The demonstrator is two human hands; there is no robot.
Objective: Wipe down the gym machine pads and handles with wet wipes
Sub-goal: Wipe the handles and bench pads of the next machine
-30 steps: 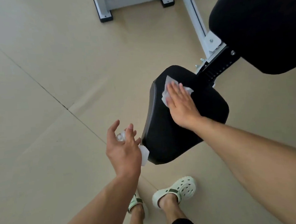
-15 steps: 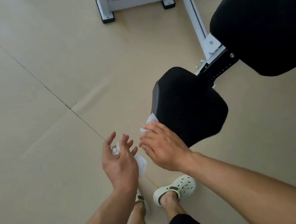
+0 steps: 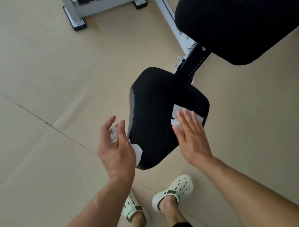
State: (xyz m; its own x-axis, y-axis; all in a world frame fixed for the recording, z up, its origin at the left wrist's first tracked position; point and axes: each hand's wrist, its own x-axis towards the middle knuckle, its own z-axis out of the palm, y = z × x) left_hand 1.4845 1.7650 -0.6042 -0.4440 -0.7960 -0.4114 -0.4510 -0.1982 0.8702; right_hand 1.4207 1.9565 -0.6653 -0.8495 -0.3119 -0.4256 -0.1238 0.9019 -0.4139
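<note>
A black seat pad [image 3: 155,113] of the gym machine sits in the middle of the view. My right hand [image 3: 191,135] lies flat with straight fingers on the pad's right side, pressing a white wet wipe [image 3: 177,111] against it. My left hand [image 3: 115,147] hovers at the pad's left edge and holds a crumpled white wipe [image 3: 136,151] in its loosely curled fingers. A larger black back pad [image 3: 241,18] fills the upper right.
The machine's white frame rail [image 3: 168,16] and its black-footed base [image 3: 78,24] stand at the top. A black adjuster post [image 3: 193,62] joins seat and frame. My feet in pale green clogs [image 3: 173,191] stand on the beige floor below the seat.
My right hand has swept from the seat's near left edge back up onto its right side with the wipe. My left hand stays beside the left edge.
</note>
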